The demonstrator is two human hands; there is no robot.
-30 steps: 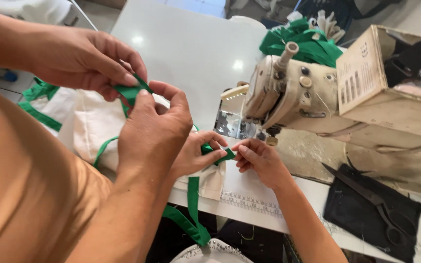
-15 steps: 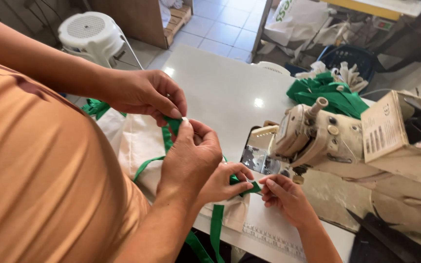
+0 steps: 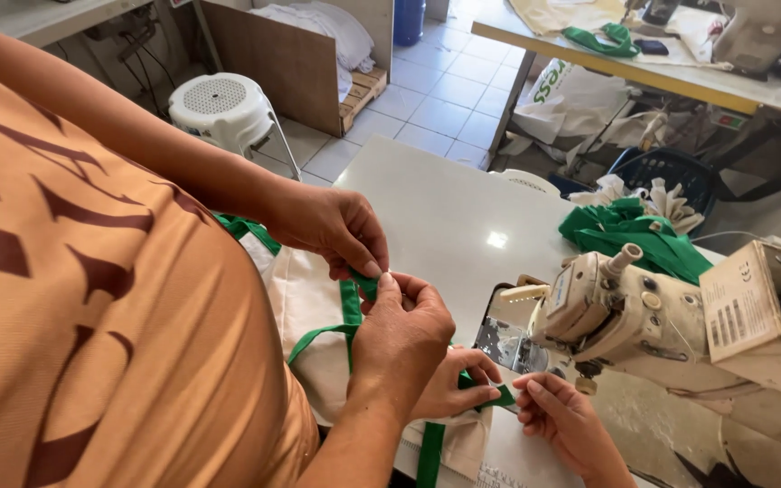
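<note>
My left hand (image 3: 459,384) and my right hand (image 3: 560,417) are low in the view, just in front of the needle area of a cream sewing machine (image 3: 625,316). Between their fingertips both pinch a short end of a green strap (image 3: 501,395). The strap belongs to a cream cloth bag (image 3: 305,303) with green trim lying on the white table (image 3: 445,217). A co-worker in an orange shirt stands close at the left. That person's two hands (image 3: 404,334) hold another stretch of the same strap above mine and partly hide my left hand.
A heap of green fabric (image 3: 630,230) lies behind the machine, and a cardboard box (image 3: 743,303) sits on its right. A white plastic stool (image 3: 219,104) stands on the tiled floor beyond the table. Another work table (image 3: 644,72) with a machine is at the back right.
The view has swung up and back, showing more floor and the far table. All hands keep their hold on the green strap, and mine stay by the machine.
</note>
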